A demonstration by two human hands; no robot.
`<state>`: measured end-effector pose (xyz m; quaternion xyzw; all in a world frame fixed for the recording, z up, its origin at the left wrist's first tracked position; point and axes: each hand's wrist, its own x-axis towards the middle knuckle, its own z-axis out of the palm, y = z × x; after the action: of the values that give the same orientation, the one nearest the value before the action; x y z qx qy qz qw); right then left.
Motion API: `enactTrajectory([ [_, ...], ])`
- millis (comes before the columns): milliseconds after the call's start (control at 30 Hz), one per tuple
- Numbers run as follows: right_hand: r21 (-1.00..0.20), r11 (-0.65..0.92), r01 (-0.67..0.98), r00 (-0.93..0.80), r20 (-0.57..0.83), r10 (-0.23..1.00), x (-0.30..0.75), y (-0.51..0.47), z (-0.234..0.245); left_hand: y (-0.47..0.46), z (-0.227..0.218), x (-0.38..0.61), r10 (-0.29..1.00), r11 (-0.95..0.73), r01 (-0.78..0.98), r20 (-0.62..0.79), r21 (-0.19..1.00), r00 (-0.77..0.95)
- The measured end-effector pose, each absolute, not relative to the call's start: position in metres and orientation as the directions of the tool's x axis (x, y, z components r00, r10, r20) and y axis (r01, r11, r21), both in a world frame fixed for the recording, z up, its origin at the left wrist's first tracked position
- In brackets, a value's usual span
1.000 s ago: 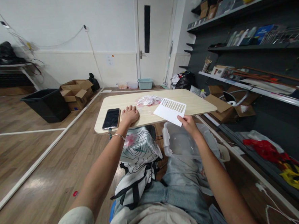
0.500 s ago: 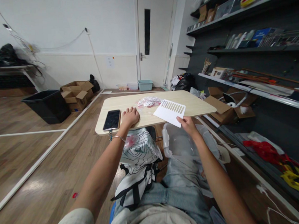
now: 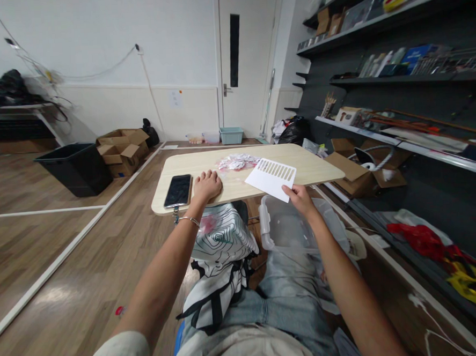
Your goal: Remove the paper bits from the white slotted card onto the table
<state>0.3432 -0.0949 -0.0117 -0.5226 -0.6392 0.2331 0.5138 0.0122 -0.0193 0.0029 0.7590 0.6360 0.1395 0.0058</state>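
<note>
My right hand (image 3: 299, 197) pinches the near corner of a white sheet (image 3: 271, 178) with a row of dark strips printed along its far edge, holding it just over the light wooden table (image 3: 318, 166). My left hand (image 3: 206, 184) rests on the table near its front edge, fingers curled down, with nothing seen in it. A black phone (image 3: 178, 191) lies just left of that hand. A heap of small white and pink paper pieces (image 3: 236, 161) sits farther back between the two hands.
A clear plastic bin (image 3: 289, 228) stands under the table by my right knee, a patterned black-and-white bag (image 3: 221, 243) by my left. Dark shelves (image 3: 401, 76) with goods line the right wall. Cardboard boxes (image 3: 121, 147) and a black tub (image 3: 74, 166) sit on the floor at left.
The sheet in my right hand has sunk slightly toward the tabletop. My left hand stays where it was.
</note>
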Motion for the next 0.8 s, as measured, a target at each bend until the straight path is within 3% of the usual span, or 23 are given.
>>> enactTrajectory([
  [500, -0.796, 0.370, 0.479, 0.061, 0.450, 0.891, 0.341, -0.102, -0.008, -0.025, 0.006, 0.013, 0.961, -0.193, 0.968, 0.228, 0.161, 0.154],
  [800, -0.533, 0.370, 0.761, 0.024, 0.593, 0.805, 0.301, -0.151, -0.007, -0.061, -0.004, 0.006, 0.949, -0.247, 0.956, 0.239, 0.158, 0.206],
])
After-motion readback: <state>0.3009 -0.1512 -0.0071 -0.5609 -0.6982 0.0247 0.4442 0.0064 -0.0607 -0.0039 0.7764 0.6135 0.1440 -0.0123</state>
